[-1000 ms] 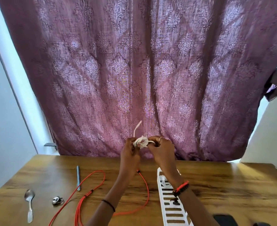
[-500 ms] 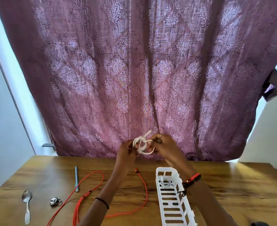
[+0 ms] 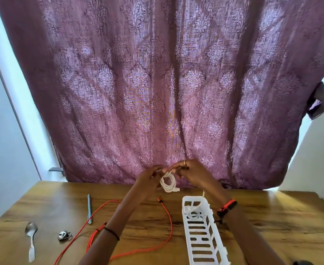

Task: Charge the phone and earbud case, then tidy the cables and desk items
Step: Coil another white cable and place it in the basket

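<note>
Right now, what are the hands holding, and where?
Left hand and right hand both pinch the coiled white cable at its top.

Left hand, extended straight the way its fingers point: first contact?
The left hand points up and right, away from the person. First in line is the white cable coil, which it pinches together with the right hand. Behind those is the purple curtain, at unclear depth.

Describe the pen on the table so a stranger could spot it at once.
Start at the wooden table below the purple curtain, left half. Just left of the looping orange cable lies a slim blue-grey pen, pointing toward the curtain. Unlike the shiny spoon and small metal item further left, it is straight, thin and dull.
</note>
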